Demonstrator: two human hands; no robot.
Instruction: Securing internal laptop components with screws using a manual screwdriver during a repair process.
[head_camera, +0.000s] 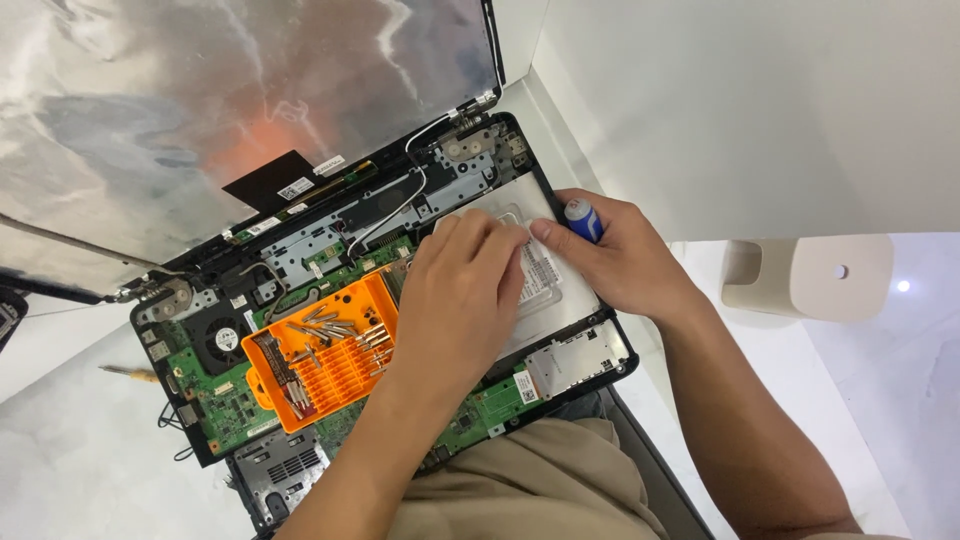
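The opened laptop (400, 290) rests on the lap. On its silver hard drive (545, 275), the left hand (455, 290) presses flat, grasping nothing; the right hand (610, 255) grips a blue-handled screwdriver (583, 220). The orange bit tray (325, 360) (left of the drive) could slide and spill bits onto the circuit board (225, 405).

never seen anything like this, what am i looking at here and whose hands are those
This single picture comes from a camera worn on a person's head, looking down, so both hands are that person's own. In front of them lies an opened laptop with its cover off, showing green circuit boards and a small black fan. An orange tray of screwdriver bits rests on top of the boards. The left hand presses flat on a silver hard drive in the laptop's right side. The right hand touches the drive's edge while holding a blue-handled screwdriver. The laptop's screen is folded back.
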